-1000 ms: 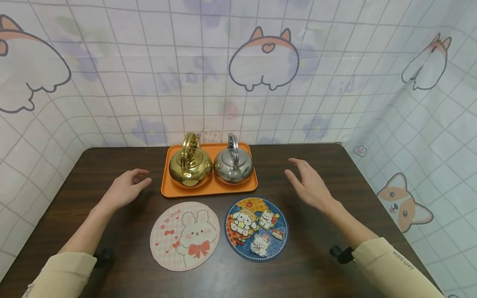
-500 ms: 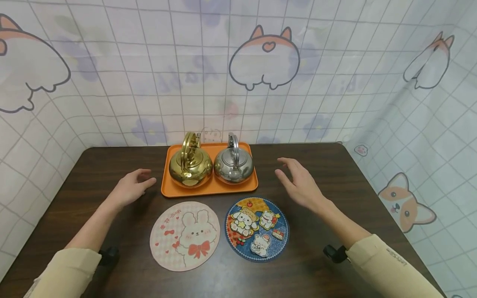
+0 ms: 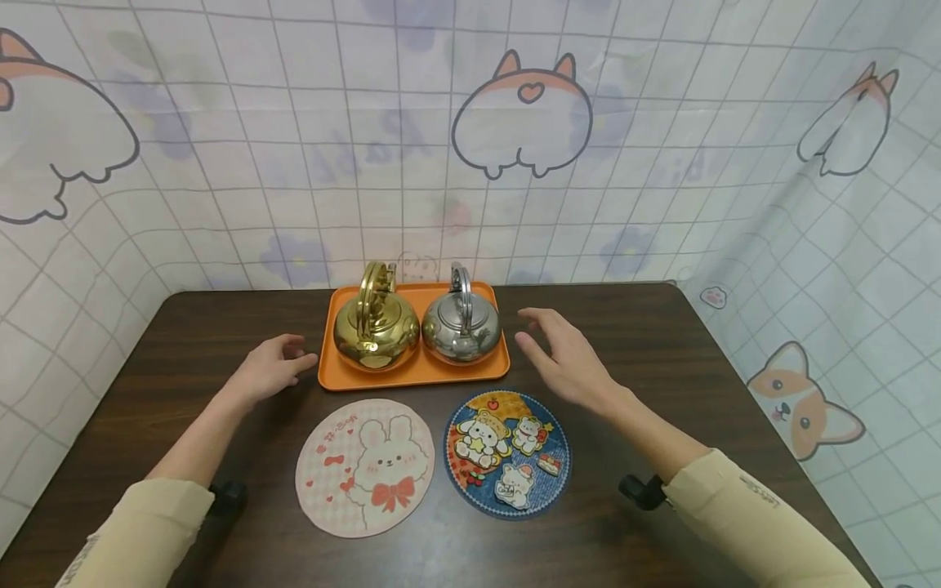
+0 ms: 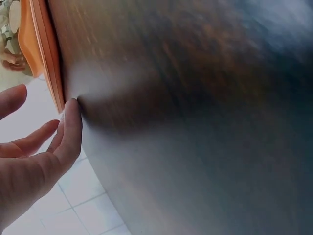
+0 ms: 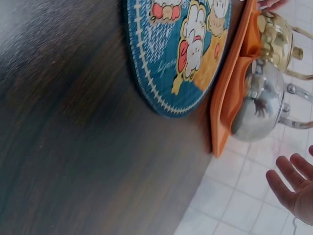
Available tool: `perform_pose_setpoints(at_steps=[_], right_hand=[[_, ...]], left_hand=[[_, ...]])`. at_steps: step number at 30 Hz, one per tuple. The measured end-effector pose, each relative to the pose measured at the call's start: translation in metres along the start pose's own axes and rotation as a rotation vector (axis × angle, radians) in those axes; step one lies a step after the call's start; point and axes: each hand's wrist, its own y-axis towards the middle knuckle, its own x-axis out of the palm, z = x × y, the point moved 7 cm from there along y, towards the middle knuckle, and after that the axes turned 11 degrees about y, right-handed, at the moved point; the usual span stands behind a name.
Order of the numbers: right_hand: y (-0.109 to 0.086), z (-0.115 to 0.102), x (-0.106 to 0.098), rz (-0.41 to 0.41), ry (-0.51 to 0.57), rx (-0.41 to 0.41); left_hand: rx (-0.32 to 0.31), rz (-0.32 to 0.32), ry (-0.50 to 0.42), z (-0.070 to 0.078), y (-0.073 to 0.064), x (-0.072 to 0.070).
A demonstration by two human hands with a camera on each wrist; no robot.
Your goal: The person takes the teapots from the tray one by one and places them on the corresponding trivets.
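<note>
An orange tray (image 3: 412, 380) lies at the back of the dark table, bearing a gold teapot (image 3: 376, 331) on its left and a silver teapot (image 3: 461, 331) on its right, handles upright. My left hand (image 3: 270, 369) is just off the tray's left edge, fingers loosely bent and holding nothing; in the left wrist view its fingertips come close to the tray rim (image 4: 46, 58). My right hand (image 3: 564, 359) is to the right of the tray, thumb and fingers spread and holding nothing. From the right wrist, the silver teapot (image 5: 261, 100) appears beyond those fingers (image 5: 281, 188).
In front of the tray lie two round mats: a pink rabbit mat (image 3: 365, 465) at left and a blue cartoon mat (image 3: 547, 482) at right. A tile-patterned cloth (image 3: 412, 196) with corgi drawings covers the walls behind and beside the table (image 3: 412, 563).
Both hands have moved inward toward the tray, the right one farther to the left, the left one a little to the right. The teapots, tray and mats stay in place.
</note>
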Motion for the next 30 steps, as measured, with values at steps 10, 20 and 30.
perform_pose_setpoints(at_steps=[10,20,30], right_hand=[[0.007,-0.010,0.009,-0.019,0.029,-0.030],[0.016,-0.020,0.019,-0.034,0.091,-0.050],[0.020,-0.034,0.027,-0.023,0.146,-0.099]], left_hand=[[-0.001,-0.014,-0.034,0.005,0.007,0.005],[0.026,-0.024,-0.095,0.010,0.013,0.011],[0.023,-0.016,-0.123,0.014,0.018,0.014]])
